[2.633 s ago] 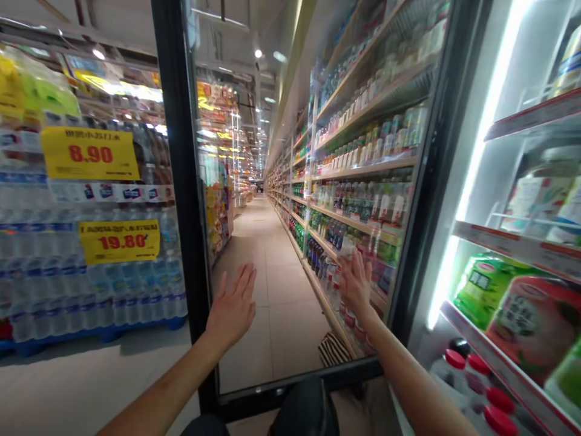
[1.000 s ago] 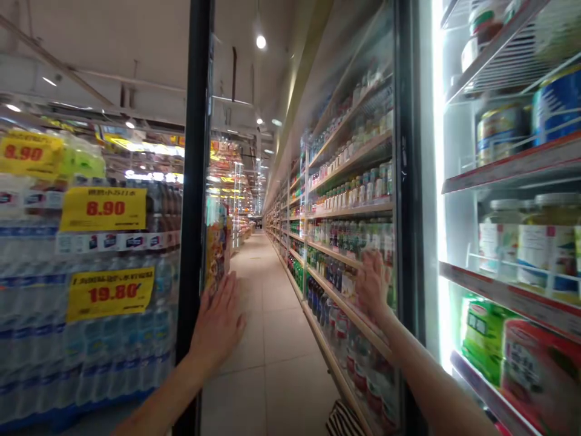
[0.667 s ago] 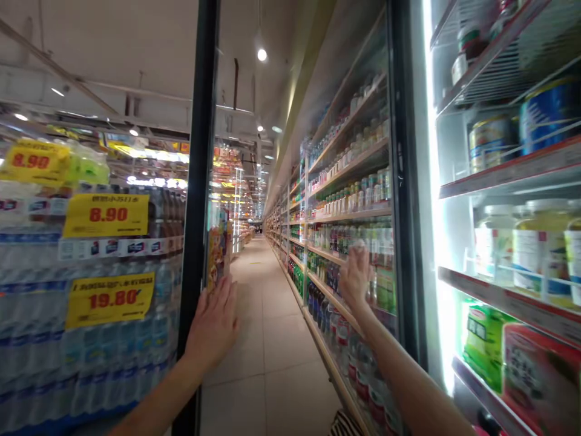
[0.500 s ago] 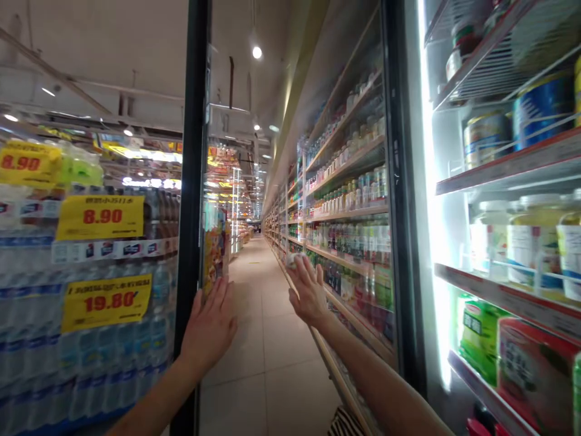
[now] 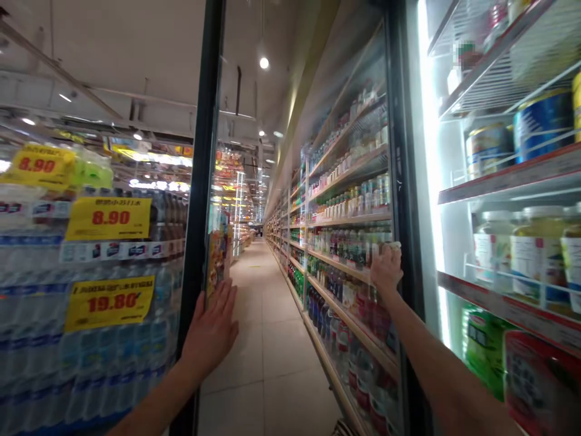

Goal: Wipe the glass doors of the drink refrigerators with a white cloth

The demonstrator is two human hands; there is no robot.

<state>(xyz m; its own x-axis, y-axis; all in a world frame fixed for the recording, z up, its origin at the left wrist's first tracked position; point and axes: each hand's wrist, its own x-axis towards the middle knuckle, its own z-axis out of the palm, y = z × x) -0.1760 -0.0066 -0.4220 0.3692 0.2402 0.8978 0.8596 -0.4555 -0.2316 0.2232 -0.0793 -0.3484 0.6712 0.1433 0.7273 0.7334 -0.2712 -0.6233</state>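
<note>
Door: clear glass, black-framed, upright and open, ahead at twelve o'clock. Cloth: pale, small, crumpled, near the door's three o'clock edge.

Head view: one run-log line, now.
left hand: open, at black-framed clear glass door | right hand: with small white wad, near door's right side | red-edged shelves: right of door

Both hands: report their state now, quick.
Left hand: open, by the door frame, nothing visibly held.
Right hand: curled, holding a small pale wad, perhaps cloth.
</note>
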